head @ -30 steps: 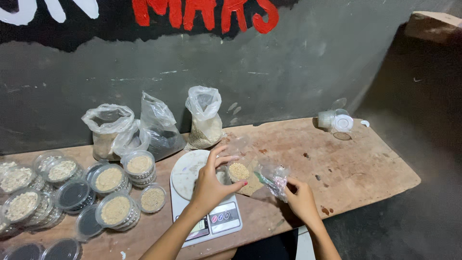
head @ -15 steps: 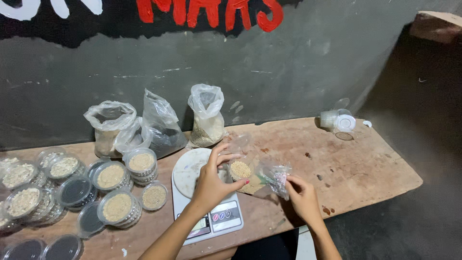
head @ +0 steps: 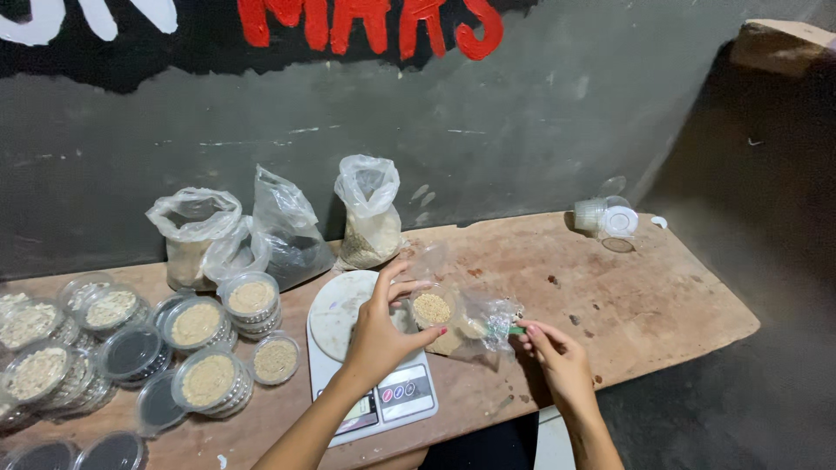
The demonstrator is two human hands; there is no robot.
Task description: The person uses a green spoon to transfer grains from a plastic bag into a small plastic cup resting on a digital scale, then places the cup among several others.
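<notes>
My left hand [head: 380, 329] holds a small clear round cup of beige grain [head: 431, 308] just above the right edge of a white kitchen scale [head: 361, 357], fingers spread around the cup. My right hand [head: 558, 358] pinches a green spoon handle [head: 512, 329] that pokes into a crumpled clear plastic bag of grain [head: 484, 320] lying on the wooden table beside the scale. The spoon's bowl is hidden inside the bag.
Several lidded round cups of grain [head: 209, 379] and dark seed are stacked on the left. Three plastic bags [head: 369, 213] stand against the grey wall. A stack of empty cups and lids [head: 607, 216] sits at the far right. The table edge [head: 688, 344] runs close by.
The view has shifted slightly. Both hands stay almost where they were, the left on the cup, the right at the bag.
</notes>
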